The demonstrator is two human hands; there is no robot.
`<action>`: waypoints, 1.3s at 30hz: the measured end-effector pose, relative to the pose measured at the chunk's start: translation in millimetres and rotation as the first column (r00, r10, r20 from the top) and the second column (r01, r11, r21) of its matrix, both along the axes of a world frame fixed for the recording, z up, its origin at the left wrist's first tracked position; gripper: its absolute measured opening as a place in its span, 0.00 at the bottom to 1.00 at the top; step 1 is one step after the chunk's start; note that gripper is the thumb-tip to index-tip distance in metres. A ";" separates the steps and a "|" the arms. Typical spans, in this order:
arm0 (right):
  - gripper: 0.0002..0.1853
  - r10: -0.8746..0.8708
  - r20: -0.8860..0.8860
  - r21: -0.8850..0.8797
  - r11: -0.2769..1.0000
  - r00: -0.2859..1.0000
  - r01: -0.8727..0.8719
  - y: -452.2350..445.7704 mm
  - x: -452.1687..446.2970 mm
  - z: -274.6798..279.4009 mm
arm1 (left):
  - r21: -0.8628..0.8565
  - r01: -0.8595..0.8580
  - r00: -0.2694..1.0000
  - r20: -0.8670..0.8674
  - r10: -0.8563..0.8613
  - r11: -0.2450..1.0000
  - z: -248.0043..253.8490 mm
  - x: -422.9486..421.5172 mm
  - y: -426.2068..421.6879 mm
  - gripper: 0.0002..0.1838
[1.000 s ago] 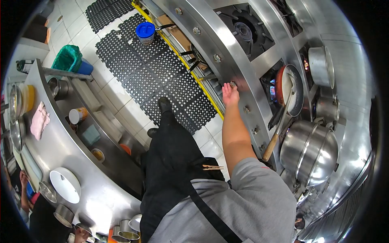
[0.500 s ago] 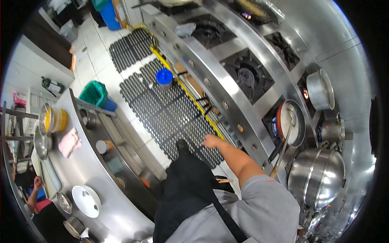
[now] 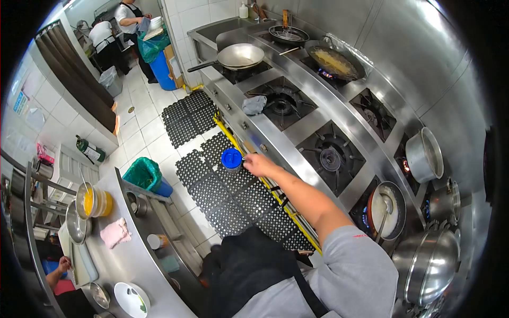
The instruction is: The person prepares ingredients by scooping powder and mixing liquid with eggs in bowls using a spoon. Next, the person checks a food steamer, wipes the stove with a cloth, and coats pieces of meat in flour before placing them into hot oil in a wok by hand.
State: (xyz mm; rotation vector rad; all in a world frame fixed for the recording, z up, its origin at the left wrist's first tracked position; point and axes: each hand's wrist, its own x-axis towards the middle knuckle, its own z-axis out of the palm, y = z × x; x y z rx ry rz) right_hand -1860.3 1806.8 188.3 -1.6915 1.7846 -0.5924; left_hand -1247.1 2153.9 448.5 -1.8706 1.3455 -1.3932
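Note:
My right hand (image 3: 257, 165) reaches down along the stove front with its fingers curled. Its fingertips are right beside a container with a bright blue lid (image 3: 231, 158), where a small grey piece shows between them; I cannot make out whether this is a handle of the container. The container appears upright, near the yellow pipe (image 3: 279, 197) below the stove front. A control knob (image 3: 263, 147) is just above my hand. My left hand is out of view.
A pan with white liquid and a ladle (image 3: 386, 209) sits over a flame. A wok (image 3: 335, 61) and a pot (image 3: 424, 153) are also on the stove. A steel counter (image 3: 119, 259) holds a white bowl (image 3: 132, 300). Rubber mats (image 3: 209, 193) cover the floor. Co-workers (image 3: 132, 21) stand at the back.
My view has tilted up, showing more of the stove and the people behind. My right hand has moved forward from above the mat to beside the blue-lidded container.

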 end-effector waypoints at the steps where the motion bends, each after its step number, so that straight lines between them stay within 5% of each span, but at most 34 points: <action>1: 0.20 -0.017 -0.115 -0.085 0.996 0.993 0.007 -18.1 -0.4 11.7 | 0.122 -0.014 0.996 0.094 0.002 0.992 -14.9 -12.2 -14.5 0.15; 2: 0.21 -0.047 -0.230 -0.172 0.985 0.972 0.007 -37.9 -4.9 20.8 | 0.014 0.182 0.670 -0.733 -0.113 0.983 -66.1 -21.4 -31.1 0.15; 3: 0.23 -0.069 -0.250 -0.246 0.969 0.966 0.006 -59.0 -11.8 19.4 | -0.197 0.219 -0.191 -0.969 -0.156 0.956 -113.8 -34.6 -44.4 0.15; 4: 0.25 -0.097 -0.272 -0.320 0.947 0.957 0.005 -80.8 -20.9 16.9 | 0.144 0.059 -0.269 -0.951 0.154 0.988 -88.2 -103.1 -85.4 0.14; 5: 0.28 -0.123 -0.321 -0.207 0.977 0.939 0.057 -94.5 -22.4 36.0 | 0.205 0.214 -0.457 -0.843 0.284 0.955 -93.8 -128.5 -105.3 0.16; 7: 0.30 -0.186 -0.389 -0.216 0.970 0.902 0.107 -124.1 -35.1 37.2 | 0.167 0.213 -0.697 -0.665 0.269 0.963 -143.8 -144.5 -126.4 0.14; 10: 0.34 -0.253 -0.489 -0.183 0.966 0.835 0.185 -170.8 -52.7 36.5 | 0.192 0.347 -0.698 -0.601 0.389 0.918 -147.1 -156.2 -181.2 0.14; 14: 0.37 -0.273 -0.538 -0.172 0.962 0.798 0.213 -210.3 -82.6 -1.1 | 0.138 0.371 -0.728 -0.570 0.380 0.918 -210.9 -121.7 -276.4 0.06; 18: 0.22 -0.332 -0.538 -0.197 0.943 0.775 0.267 -206.8 -58.6 -14.8 | 0.065 0.500 -0.586 -0.709 0.392 0.864 -194.4 -107.7 -380.0 0.06; 19: 0.17 -0.346 -0.590 -0.243 0.938 0.729 0.249 -205.8 -56.0 -14.2 | 0.084 0.502 -0.583 -0.702 0.408 0.861 -203.8 -99.5 -410.5 0.06; 20: 0.11 -0.483 -0.558 -0.489 0.848 0.675 0.203 -191.8 -47.9 -21.2 | 0.109 0.527 -0.566 -0.695 0.443 0.843 -217.1 -92.1 -446.1 0.06; 21: 0.14 -0.460 -0.548 -0.434 0.870 0.698 0.232 -172.6 -41.8 -23.1 | 0.097 0.516 -0.649 -0.605 0.462 0.851 -247.0 -75.8 -479.7 0.07; 22: 0.14 -0.529 -0.548 -0.408 0.845 0.648 0.345 -141.0 -41.5 -19.6 | 0.127 0.614 -0.575 -0.603 0.552 0.779 -240.1 -87.8 -514.3 0.07; 24: 0.19 -0.486 -0.524 -0.411 0.864 0.700 0.292 -77.6 -33.3 -10.0 | 0.167 0.748 -0.301 -0.777 0.552 0.642 -220.7 -130.1 -564.3 0.08; 25: 0.29 -0.509 -0.510 -0.361 0.859 0.694 0.364 -34.9 -34.7 -13.8 | 0.197 0.832 -0.165 -0.803 0.572 0.518 -228.4 -139.6 -595.8 0.08; 28: 0.29 -0.675 -0.521 -0.226 0.699 0.523 0.678 105.4 -35.3 -19.4 | 0.251 0.947 0.174 -0.925 0.337 0.199 -258.4 -192.8 -675.7 0.12; 29: 0.27 -0.732 -0.513 -0.055 0.549 0.448 0.834 144.6 -30.5 10.6 | 0.260 0.946 0.185 -0.923 0.338 0.194 -268.4 -218.4 -693.0 0.12; 30: 0.26 -0.762 -0.587 -0.186 0.456 0.274 0.870 196.3 -32.0 -7.2 | 0.268 0.944 0.193 -0.922 0.335 0.193 -275.2 -245.3 -706.6 0.13; 32: 0.27 -0.813 -0.581 -0.111 0.139 0.050 0.984 268.4 -34.6 -12.6 | 0.243 0.967 0.223 -0.952 0.212 0.077 -269.8 -303.7 -715.7 0.12; 36: 0.29 -0.791 -0.607 -0.206 0.243 0.071 0.948 295.0 -48.5 -16.4 | 0.206 0.966 0.060 -0.766 0.640 0.155 -300.4 -359.2 -704.8 0.09; 39: 0.33 -0.868 -0.488 -0.166 0.191 0.087 0.967 275.4 -88.8 -29.0 | 0.295 0.942 0.099 -0.699 0.708 0.160 -296.5 -355.4 -668.5 0.09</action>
